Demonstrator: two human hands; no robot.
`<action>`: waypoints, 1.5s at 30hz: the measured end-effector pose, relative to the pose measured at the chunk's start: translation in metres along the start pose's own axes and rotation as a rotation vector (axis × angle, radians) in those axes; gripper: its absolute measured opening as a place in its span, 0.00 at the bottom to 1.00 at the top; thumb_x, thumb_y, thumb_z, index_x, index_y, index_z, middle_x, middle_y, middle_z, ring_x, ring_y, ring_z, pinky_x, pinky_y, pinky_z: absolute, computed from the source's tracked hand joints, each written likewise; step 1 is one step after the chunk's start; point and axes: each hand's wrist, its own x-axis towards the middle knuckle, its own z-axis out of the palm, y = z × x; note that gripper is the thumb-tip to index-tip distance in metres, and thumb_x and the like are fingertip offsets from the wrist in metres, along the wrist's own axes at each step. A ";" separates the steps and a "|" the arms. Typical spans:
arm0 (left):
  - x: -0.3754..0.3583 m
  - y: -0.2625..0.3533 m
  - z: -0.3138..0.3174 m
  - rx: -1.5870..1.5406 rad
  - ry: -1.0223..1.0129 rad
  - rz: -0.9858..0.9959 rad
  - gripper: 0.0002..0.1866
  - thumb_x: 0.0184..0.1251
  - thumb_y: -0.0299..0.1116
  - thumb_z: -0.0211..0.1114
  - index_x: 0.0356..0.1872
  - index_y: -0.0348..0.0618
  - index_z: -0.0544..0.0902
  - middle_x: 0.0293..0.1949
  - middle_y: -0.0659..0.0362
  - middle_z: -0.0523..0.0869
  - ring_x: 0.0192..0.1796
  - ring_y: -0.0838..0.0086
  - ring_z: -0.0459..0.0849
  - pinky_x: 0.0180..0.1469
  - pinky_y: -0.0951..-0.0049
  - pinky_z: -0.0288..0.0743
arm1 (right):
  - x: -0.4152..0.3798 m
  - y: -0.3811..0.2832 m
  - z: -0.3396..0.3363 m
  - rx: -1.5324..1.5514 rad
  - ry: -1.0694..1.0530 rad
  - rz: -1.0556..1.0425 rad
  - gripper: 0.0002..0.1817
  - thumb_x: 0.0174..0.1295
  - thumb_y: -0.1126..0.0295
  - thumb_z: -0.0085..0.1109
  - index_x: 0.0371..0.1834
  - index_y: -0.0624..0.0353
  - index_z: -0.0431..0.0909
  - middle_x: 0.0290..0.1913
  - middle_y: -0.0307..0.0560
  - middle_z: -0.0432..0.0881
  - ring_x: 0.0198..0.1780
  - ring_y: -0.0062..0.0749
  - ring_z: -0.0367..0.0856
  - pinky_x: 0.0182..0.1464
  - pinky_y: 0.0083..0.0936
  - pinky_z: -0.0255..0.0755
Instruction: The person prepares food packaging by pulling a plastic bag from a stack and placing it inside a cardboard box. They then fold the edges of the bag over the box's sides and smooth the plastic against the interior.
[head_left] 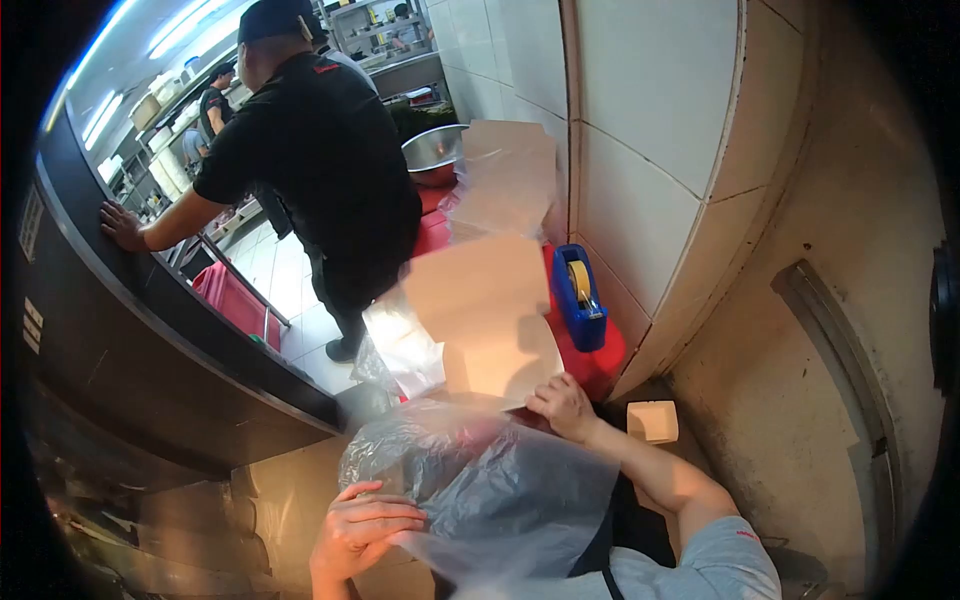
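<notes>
Two bare hands work at the bottom of the frame, both busy with a crumpled clear plastic bag (pixel 490 480) that billows across the lower centre. The left hand (pixel 362 530), low and left of centre, has its fingers curled closed over the bag's near edge, pinching the film against the palm. The right hand (pixel 565 405), just above and to the right, rests knuckles up at the bag's far edge, where an open tan cardboard takeaway box (pixel 490 320) meets it; its fingers are bent inward, but whether they grip the film, the box, or both cannot be told from this angle. The box stands with its lid lifted, in the centre of the frame, on a red counter top (pixel 600 365). Just right of the box, a blue plastic tape dispenser (pixel 578 297) with a yellowish roll sits on the same red surface, against a white tiled wall (pixel 640 150) that fills the upper right. A small square cream paper container (pixel 652 421) lies lower down, just right of the right forearm. Behind the box, towards the upper centre, more flat tan cardboard boxes (pixel 505 175) lean in a stack, and a round steel mixing bowl (pixel 433 150) sits beyond them. In the upper left, a person in a black shirt and cap (pixel 310 150) stands facing away, one hand flat on a dark curved counter (pixel 150 330).
</notes>
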 end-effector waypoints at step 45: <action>0.066 0.022 0.026 -0.083 -0.276 0.245 0.06 0.60 0.32 0.63 0.37 0.47 0.85 0.47 0.64 0.85 0.53 0.72 0.81 0.60 0.62 0.68 | -0.008 0.160 -0.027 0.125 -0.016 0.710 0.05 0.42 0.76 0.65 0.19 0.66 0.80 0.28 0.60 0.80 0.34 0.56 0.80 0.40 0.41 0.74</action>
